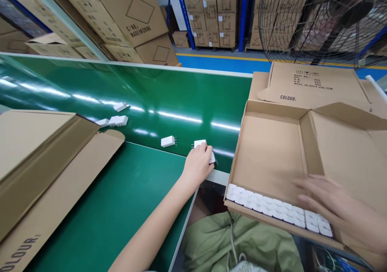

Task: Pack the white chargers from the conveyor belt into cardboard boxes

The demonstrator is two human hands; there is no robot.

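My left hand point(198, 163) is closed around white plug-in chargers point(200, 143) at the near edge of the green conveyor belt; how many it holds is partly hidden by the fingers. My right hand point(329, 199), smeared by motion, is over the near right part of an open cardboard box point(272, 143). Its fingers look stretched out, with nothing visible in them. Along the near wall of that box stands a double row of white chargers point(266, 205), packed side by side. Another white charger point(168, 141) lies on the belt left of my left hand, its metal prongs pointing right.
Several more chargers point(118, 120) lie farther left on the belt point(181, 94). A cardboard box point(45, 155) rests at the left on the green table point(121, 199). Behind the open box are another carton point(317, 82) and a large fan point(320, 21). Stacked cartons point(130, 13) stand beyond the belt.
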